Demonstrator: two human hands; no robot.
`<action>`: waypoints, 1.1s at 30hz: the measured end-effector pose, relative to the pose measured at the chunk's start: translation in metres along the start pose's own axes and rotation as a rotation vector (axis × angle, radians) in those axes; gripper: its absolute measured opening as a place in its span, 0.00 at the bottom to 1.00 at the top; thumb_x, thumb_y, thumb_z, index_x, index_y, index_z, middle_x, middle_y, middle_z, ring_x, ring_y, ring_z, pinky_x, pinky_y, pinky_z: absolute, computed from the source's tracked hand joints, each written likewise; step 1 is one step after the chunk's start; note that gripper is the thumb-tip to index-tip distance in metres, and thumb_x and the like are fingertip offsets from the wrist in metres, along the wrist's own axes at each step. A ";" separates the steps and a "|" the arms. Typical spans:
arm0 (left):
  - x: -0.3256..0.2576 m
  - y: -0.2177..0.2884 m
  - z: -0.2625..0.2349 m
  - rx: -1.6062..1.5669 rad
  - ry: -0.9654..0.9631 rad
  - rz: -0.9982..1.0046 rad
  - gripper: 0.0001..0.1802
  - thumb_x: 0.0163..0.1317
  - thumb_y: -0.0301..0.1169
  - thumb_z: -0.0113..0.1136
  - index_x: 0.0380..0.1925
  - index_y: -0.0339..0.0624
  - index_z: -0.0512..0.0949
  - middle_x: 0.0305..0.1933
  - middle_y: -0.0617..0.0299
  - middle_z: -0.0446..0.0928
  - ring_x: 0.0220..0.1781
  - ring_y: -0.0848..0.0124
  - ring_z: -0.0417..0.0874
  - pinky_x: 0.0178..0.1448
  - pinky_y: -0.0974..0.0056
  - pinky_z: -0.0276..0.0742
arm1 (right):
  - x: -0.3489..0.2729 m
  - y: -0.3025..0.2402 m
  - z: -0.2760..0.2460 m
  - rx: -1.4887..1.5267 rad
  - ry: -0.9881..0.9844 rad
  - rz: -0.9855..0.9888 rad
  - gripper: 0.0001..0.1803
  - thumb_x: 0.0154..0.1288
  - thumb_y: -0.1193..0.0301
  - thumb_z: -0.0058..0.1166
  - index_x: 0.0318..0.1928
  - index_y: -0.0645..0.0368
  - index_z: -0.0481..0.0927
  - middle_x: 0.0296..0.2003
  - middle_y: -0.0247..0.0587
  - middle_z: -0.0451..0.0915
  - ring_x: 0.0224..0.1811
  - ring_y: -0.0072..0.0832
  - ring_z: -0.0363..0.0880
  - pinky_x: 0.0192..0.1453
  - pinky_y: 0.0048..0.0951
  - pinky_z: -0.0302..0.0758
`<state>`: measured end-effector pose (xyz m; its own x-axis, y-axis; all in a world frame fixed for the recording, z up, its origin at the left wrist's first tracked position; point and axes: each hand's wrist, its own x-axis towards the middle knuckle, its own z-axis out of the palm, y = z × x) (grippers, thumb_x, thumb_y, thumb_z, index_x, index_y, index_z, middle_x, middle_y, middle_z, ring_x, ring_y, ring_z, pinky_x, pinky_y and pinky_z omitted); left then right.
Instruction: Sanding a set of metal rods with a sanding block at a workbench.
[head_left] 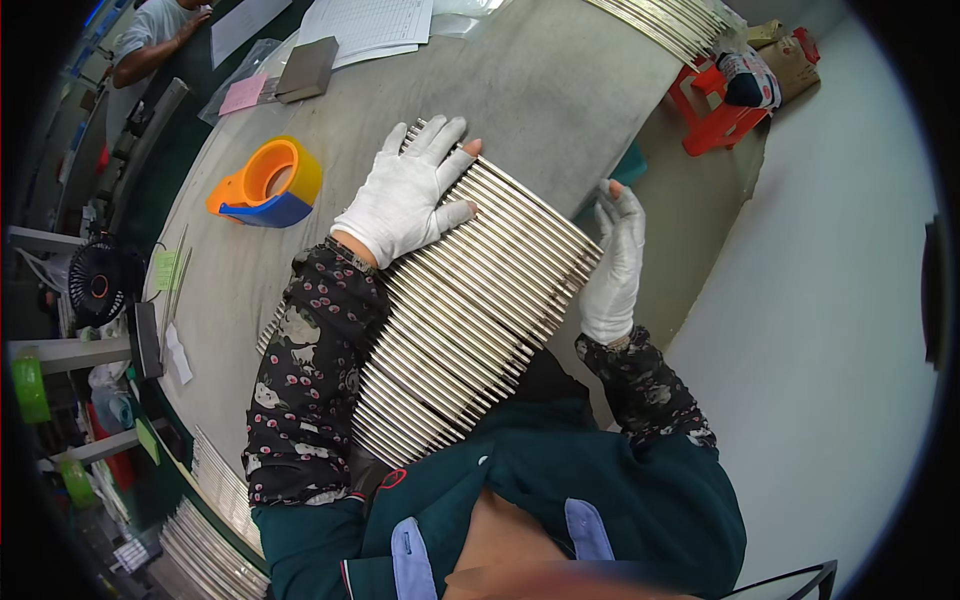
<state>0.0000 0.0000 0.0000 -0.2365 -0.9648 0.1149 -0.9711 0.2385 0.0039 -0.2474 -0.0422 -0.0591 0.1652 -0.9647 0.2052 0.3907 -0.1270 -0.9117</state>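
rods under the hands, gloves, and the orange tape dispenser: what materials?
Rods: likely polished metal, silvery with bright glints along each.
Gloves: white knit fabric, matte, on left hand and right hand; some fingertips appear bare.
Tape dispenser: probably moulded plastic, glossy orange with a blue base.

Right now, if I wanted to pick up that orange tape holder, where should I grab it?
Probably by the blue handle at the base of the orange tape dispenser, coming from above on the side nearer the person. It lies flat on the grey table, clear of the left hand, and its round orange ring looks too wide to grip easily.
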 end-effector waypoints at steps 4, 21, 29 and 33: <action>0.000 0.002 -0.003 -0.009 0.062 -0.016 0.40 0.64 0.63 0.40 0.66 0.46 0.64 0.72 0.46 0.57 0.74 0.49 0.56 0.75 0.42 0.47 | 0.053 -0.021 0.001 -0.255 -0.088 -0.227 0.26 0.75 0.59 0.37 0.63 0.66 0.64 0.62 0.46 0.67 0.69 0.35 0.61 0.75 0.38 0.53; -0.007 0.010 -0.011 -0.052 -0.499 -0.330 0.32 0.57 0.46 0.50 0.60 0.41 0.72 0.62 0.51 0.72 0.66 0.51 0.67 0.73 0.50 0.53 | 0.125 0.027 0.322 -1.571 -0.919 -0.835 0.35 0.60 0.49 0.56 0.67 0.43 0.66 0.67 0.57 0.60 0.68 0.48 0.61 0.60 0.45 0.73; 0.003 0.006 -0.027 -0.085 -0.178 -0.077 0.35 0.61 0.56 0.48 0.59 0.41 0.72 0.64 0.51 0.69 0.72 0.57 0.60 0.75 0.45 0.47 | 0.167 0.024 0.271 -0.994 -0.773 -0.897 0.15 0.62 0.58 0.54 0.43 0.53 0.82 0.46 0.43 0.79 0.50 0.40 0.78 0.52 0.42 0.76; -0.013 -0.008 0.002 -0.087 0.147 -0.015 0.36 0.62 0.57 0.48 0.62 0.43 0.68 0.68 0.48 0.63 0.72 0.52 0.59 0.73 0.43 0.51 | 0.139 -0.041 0.161 -0.812 -0.794 -0.756 0.14 0.56 0.71 0.57 0.45 0.54 0.79 0.42 0.44 0.81 0.46 0.39 0.80 0.48 0.37 0.77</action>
<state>0.0112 0.0101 -0.0033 -0.2086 -0.9433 0.2582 -0.9666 0.2391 0.0923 -0.0946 -0.1338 0.0641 0.7293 -0.2434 0.6395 0.0249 -0.9245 -0.3803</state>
